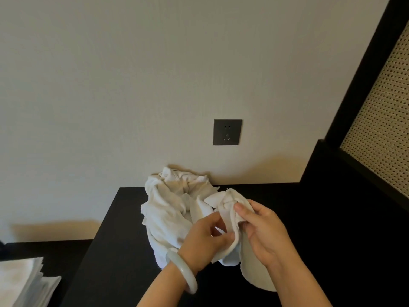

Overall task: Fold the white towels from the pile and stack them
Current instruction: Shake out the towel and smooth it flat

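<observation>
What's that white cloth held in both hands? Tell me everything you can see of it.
It is a white towel, soft and terry-like, crumpled and not yet folded. Both hands hold it above the black table: the left hand pinches an edge, the right hand grips the bunched upper part. One corner pokes up above the hands; the lower end hangs toward the tabletop. It sits just in front of the pile of unfolded towels; whether they touch is unclear.

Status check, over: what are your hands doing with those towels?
Left hand and right hand both pinch one white towel. Unfolded pile behind it. Folded stack at left. Nothing blocking.
</observation>
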`<state>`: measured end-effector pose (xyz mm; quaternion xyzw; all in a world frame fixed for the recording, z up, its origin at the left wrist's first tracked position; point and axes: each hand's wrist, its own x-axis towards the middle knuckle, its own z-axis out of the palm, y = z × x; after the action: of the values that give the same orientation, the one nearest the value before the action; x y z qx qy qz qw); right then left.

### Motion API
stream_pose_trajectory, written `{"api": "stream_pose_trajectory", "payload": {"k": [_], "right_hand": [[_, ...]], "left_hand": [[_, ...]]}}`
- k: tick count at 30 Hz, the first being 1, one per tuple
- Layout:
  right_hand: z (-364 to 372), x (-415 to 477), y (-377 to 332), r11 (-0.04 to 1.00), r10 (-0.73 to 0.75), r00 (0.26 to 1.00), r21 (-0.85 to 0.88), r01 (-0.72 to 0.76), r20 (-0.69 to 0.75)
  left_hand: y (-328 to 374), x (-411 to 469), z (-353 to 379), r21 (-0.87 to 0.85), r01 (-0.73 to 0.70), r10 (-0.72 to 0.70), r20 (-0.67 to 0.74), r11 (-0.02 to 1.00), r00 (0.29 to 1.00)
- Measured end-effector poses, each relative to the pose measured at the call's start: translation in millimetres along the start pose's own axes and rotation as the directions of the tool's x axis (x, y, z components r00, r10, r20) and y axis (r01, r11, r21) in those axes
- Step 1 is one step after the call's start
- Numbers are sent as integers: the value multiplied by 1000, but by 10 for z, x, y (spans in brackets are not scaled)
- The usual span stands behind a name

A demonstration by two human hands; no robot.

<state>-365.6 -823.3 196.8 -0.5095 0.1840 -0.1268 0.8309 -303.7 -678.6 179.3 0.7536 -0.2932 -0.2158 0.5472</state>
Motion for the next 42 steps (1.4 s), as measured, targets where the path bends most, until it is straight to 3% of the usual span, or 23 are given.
{"api": "stream_pose_trajectory", "payload": {"k": [2, 4, 6, 9, 13, 19, 22, 24, 26, 28, 29, 30, 32, 34, 36, 39, 42], "right_hand": [[-17, 12, 42, 999, -15, 996, -42, 11, -84], [-78, 30, 59, 958, -148, 954, -279, 72, -260], [-108, 7, 5, 876, -324, 874, -463, 133, -363], [-21, -100, -108, 733, -494, 845, -621, 278, -205], [52, -264, -207, 660, -384, 922, -682, 315, 54], [-99, -401, -272, 524, -416, 907, -799, 296, 63], [-170, -438, -287, 445, -265, 952, -856, 263, 155], [-245, -457, -281, 350, -296, 942, -899, 262, 159], [-326, -498, -298, 373, -402, 908, -886, 277, 115], [-414, -536, -314, 430, -448, 892, -861, 270, 56], [-455, -551, -323, 459, -457, 889, -848, 267, 32], [-486, -566, -345, 490, -468, 884, -829, 270, 12], [-531, -606, -437, 531, -509, 861, -791, 304, -12], [-578, -626, -604, 529, -596, 803, -756, 385, -8], [-650, -630, -822, 549, -692, 721, -681, 486, -43], [-790, -613, -1089, 529, -790, 605, -608, 592, -99], [-997, -572, -1134, 612, -764, 605, -548, 571, -223]], "left_hand": [[-8, 23, -27, 113, 28, -17, -94, 993, 995], [59, 23, -127, 158, 40, -10, -190, 987, 982], [184, 9, -220, 98, 53, -27, -252, 994, 967], [438, -7, -215, -43, 79, -87, -223, 996, 971], [652, -4, -106, -340, 201, -228, -41, 919, 973], [603, 31, 38, -662, 372, -412, 104, 650, 905], [540, 79, 164, -726, 353, -426, 92, 590, 900], [514, 120, 247, -732, 368, -427, 116, 574, 897], [454, 188, 337, -586, 405, -420, 119, 701, 900], [387, 289, 423, -251, 406, -410, 37, 879, 911], [359, 339, 468, -41, 398, -399, -6, 916, 917], [335, 408, 495, 199, 348, -350, -29, 916, 936], [283, 550, 502, 512, 226, -246, -29, 829, 969], [257, 687, 386, 588, 245, -238, -91, 771, 967], [289, 780, 193, 550, 313, -260, -176, 774, 950], [271, 799, -163, 421, 324, -189, -332, 847, 924], [192, 610, -447, 295, 309, -145, -467, 904, 872]]}}
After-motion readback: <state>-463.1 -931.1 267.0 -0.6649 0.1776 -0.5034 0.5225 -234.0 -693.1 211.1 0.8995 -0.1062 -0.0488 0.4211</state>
